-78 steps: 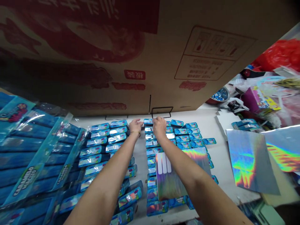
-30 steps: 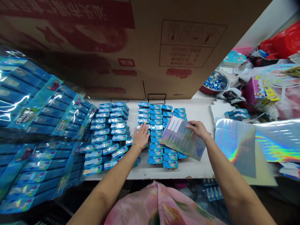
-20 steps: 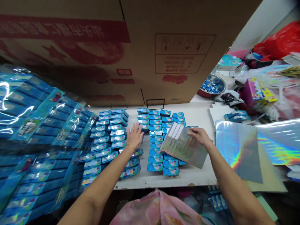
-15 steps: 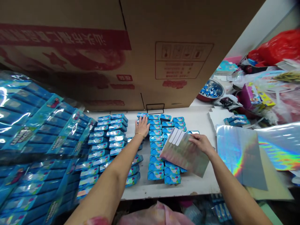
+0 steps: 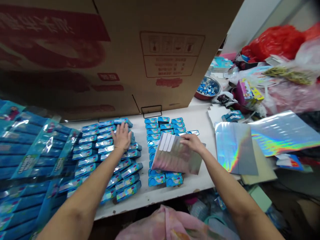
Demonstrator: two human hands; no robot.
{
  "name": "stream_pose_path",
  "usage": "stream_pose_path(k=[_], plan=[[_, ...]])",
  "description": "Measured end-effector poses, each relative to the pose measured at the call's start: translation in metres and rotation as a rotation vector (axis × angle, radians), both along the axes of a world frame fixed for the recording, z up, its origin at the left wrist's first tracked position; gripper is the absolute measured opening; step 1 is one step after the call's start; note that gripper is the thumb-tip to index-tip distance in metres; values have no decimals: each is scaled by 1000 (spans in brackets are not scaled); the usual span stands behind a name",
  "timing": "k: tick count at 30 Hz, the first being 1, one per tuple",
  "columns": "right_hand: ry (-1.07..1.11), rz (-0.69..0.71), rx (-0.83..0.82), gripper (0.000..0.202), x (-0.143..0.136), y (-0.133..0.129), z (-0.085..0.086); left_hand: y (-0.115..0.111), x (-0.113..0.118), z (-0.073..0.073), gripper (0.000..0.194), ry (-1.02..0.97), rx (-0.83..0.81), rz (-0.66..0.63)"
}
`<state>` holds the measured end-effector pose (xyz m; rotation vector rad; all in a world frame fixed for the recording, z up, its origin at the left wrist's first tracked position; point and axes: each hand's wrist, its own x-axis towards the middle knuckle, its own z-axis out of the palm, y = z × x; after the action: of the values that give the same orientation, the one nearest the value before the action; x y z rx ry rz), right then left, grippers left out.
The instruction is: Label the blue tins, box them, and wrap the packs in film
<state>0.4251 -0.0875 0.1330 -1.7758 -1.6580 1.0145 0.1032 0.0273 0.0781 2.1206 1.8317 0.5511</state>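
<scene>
"Head view: hands?"
"I've got the left hand (image 5: 122, 137) with fingers spread, resting over the far right corner of the left boxes (image 5: 83, 146); the right hand (image 5: 193, 143) pinches the far edge of the silvery sheet (image 5: 181, 161), which lies over the right boxes (image 5: 157, 181)."

"Doing it well?"
"I'd press light and flat on the left so rows don't topple, and keep the sheet uncreased."

"Text?"
"Wrapped packs (image 5: 26, 163), left: looks like CARAMELO, blurred. Carton (image 5: 160, 20), far: red Chinese print, upside down, I can't read it."
</scene>
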Motion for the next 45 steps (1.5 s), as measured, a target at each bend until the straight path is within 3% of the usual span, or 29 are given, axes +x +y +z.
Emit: stream_pose_path(k=[2,4,6,9,13,17,22,26,29,31,34,36,38,41,45], plan=[[-27,38,10,21,-7,3,3,-21,35,18,53,-389,-159,-101],[-123,79,48,22,-12,4,6,-45,73,35,54,-751,-475,-168],[-272,113,125,27,-14,4,8,-66,103,46,55,-1040,-752,-70],[-449,154,231,31,-16,0,3,-88,124,47,52,-1289,-897,83],[-533,164,271,31,-17,-4,-12,-103,128,31,49,-1427,-876,49],[-587,172,301,30,-17,-5,-18,-111,133,17,45,-1415,-818,65],[-703,230,514,32,-16,-14,-19,-116,139,20,41,-1507,-854,187],[-699,190,608,28,-17,-28,-21,-121,146,22,35,-1566,-912,205],[-603,104,595,20,-16,-44,-7,-114,160,14,35,-1520,-886,211],[-464,-30,560,16,-16,-56,11,-103,169,9,34,-1389,-803,247],[-102,-248,414,13,-21,-73,35,-90,169,7,41,-1216,-625,297],[193,-353,257,12,-28,-81,42,-94,157,12,46,-1173,-496,258],[459,-454,89,14,-40,-86,39,-111,138,20,45,-1170,-481,127],[727,-582,-114,20,-62,-94,26,-148,109,31,50,-1234,-640,-33],[858,-596,-276,24,-98,-110,4,-186,75,32,46,-1214,-671,174]])
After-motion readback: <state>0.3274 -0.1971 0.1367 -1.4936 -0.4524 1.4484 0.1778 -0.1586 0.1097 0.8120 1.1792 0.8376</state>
